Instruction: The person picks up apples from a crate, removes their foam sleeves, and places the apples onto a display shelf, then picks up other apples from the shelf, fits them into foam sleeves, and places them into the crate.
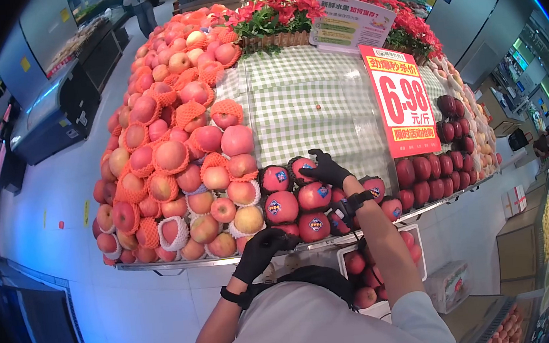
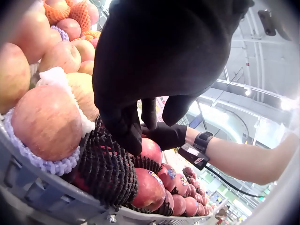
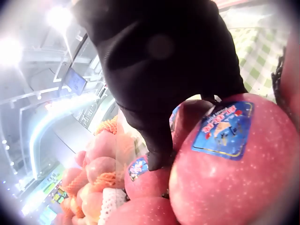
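My left hand (image 1: 260, 251) in its black glove is at the stand's front edge. Seen from the left wrist, its bent fingers (image 2: 129, 133) hold the top of a black foam net (image 2: 108, 168), with red showing through the mesh; the thumb's contact is unclear. Farther back, my gloved right hand (image 1: 329, 171) grips a red apple (image 1: 300, 167) in the back row, thumb and a finger around it. In the right wrist view the thumb (image 3: 159, 157) reaches down beside a labelled apple (image 3: 145, 183), and a large labelled apple (image 3: 234, 178) hides the other fingertips.
Apples in orange and white foam nets (image 1: 170, 156) are heaped on the left. Checked cloth (image 1: 311, 105) lies behind the labelled apples. A red price sign (image 1: 403, 103) stands at the right beside rows of dark red apples (image 1: 423, 169). Below the edge is a white crate (image 1: 342, 261) of apples.
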The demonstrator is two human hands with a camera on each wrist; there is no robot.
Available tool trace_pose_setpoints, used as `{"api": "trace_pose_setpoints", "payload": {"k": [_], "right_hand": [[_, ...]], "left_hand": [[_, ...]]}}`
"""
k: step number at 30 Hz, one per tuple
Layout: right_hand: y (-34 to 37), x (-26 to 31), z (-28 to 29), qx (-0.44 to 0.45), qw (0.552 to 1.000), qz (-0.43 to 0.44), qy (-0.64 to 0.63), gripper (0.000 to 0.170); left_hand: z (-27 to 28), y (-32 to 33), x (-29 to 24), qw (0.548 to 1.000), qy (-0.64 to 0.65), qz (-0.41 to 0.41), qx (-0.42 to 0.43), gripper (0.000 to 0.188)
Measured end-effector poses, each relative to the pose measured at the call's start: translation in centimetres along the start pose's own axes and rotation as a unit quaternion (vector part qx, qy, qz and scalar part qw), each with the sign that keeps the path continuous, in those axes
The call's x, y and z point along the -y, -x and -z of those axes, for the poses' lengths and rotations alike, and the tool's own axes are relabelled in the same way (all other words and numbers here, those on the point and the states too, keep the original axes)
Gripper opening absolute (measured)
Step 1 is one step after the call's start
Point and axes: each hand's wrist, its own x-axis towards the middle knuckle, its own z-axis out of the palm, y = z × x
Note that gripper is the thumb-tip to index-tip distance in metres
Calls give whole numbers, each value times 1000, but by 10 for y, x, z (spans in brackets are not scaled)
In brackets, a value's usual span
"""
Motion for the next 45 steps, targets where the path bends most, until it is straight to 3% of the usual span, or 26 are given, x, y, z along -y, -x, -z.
{"api": "trace_pose_setpoints", "payload": {"k": [2,4,6,9,12,13,14,16,17,19,21,24,25,28,29,31,34,36,37,38,40,41,44,45], "right_hand": [[-1,-19,11,-19,999,23,-35,86],[5,-32,25,-28,995,10,-90,65],[31,-23,43,-10,981,-33,-193,54],[72,-22,49,-60,969,0,-238,40],[106,-36,51,-54,954,2,-293,24],[115,-46,46,-72,973,34,-216,20],[126,-49,42,-95,984,63,-137,21],[152,-55,29,-128,979,-11,-159,23],[166,-50,27,-104,967,-99,-211,19],[192,-67,18,-153,986,53,28,15],[218,-79,2,-251,937,182,162,9],[238,-105,-16,-208,973,29,92,8],[246,-113,-21,-210,938,61,270,8],[252,-187,-48,-256,900,102,337,9],[265,-159,-47,-233,917,51,320,8],[281,-150,-54,-230,964,-15,135,10],[301,-134,-62,-248,962,-112,25,13],[315,-147,-65,-184,945,-154,222,13],[321,-154,-67,-204,954,-212,60,14],[329,-161,-72,-230,947,-218,-45,16],[346,-175,-79,-277,901,-220,-251,19],[355,-180,-79,-291,889,-216,-279,10],[380,-221,-98,-302,941,-73,-132,12],[390,-230,-96,-267,960,-21,83,7]], "left_hand": [[5,1,-3,1000,6,-7,4,26],[8,3,-7,1000,2,1,-1,26],[12,3,-7,1000,-8,7,-3,26],[16,3,-3,999,-32,2,-2,24],[19,5,-3,997,-71,-15,-11,20],[21,5,-5,995,-94,-13,-17,19],[23,5,-6,993,-118,-11,-22,20],[27,3,-3,994,-99,-28,-23,23],[30,2,-1,995,-89,-35,-23,26],[35,-1,7,997,-73,-28,-13,32],[35,-2,5,999,-47,-8,-14,36],[33,0,1,1000,-16,20,-17,38],[34,0,1,1000,-17,12,-9,38],[34,-1,3,1000,-19,16,13,37],[34,-1,3,999,-19,21,20,37],[33,-1,6,999,-8,22,28,36],[28,-4,12,999,2,32,39,36],[23,-5,9,998,-9,28,50,34],[20,-5,7,998,-20,18,57,34],[15,-6,4,997,-31,9,64,34],[2,-10,7,996,-34,-11,76,33],[-4,-11,9,996,-35,-20,81,32],[-17,-9,-2,993,-35,3,116,32],[-25,-11,-1,994,-31,0,102,32]]}}
